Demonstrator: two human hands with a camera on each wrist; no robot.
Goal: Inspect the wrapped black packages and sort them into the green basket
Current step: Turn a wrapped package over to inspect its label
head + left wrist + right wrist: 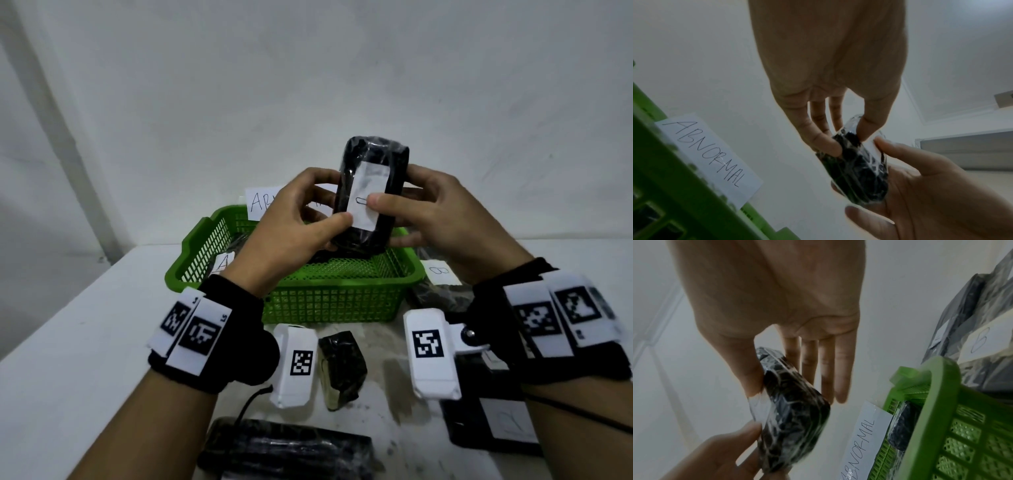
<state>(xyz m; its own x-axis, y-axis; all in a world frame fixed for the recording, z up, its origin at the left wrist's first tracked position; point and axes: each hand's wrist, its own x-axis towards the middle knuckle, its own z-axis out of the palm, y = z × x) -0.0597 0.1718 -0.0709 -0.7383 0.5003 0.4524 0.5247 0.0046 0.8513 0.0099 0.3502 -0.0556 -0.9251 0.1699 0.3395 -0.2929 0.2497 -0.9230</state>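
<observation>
Long package: a long black wrapped package (pixel 284 448) lies on the worktop (pixel 85 342) nearest the viewer, below the left wrist.
Small package: a small black wrapped package (pixel 340 368) stands on the worktop between the two wrists.
Green basket: the green basket (pixel 329 294) sits under and just beyond both hands; inside it lie black wrapped packages, one with a paper label (pixel 224 263), and a paper sign (pixel 709 158) reading ABNORMAL is fixed at its far rim.
Held package: the black wrapped package (pixel 371 202) is upright above the basket, between both hands, its white label (pixel 368 195) facing the viewer.
Left hand: the left hand (pixel 291 222) grips the package's left side, thumb on the front.
Right hand: the right hand (pixel 431 212) grips the right side, thumb on the label.
B package: a package labelled B (pixel 440 274) lies right of the basket, beyond the right wrist.
</observation>
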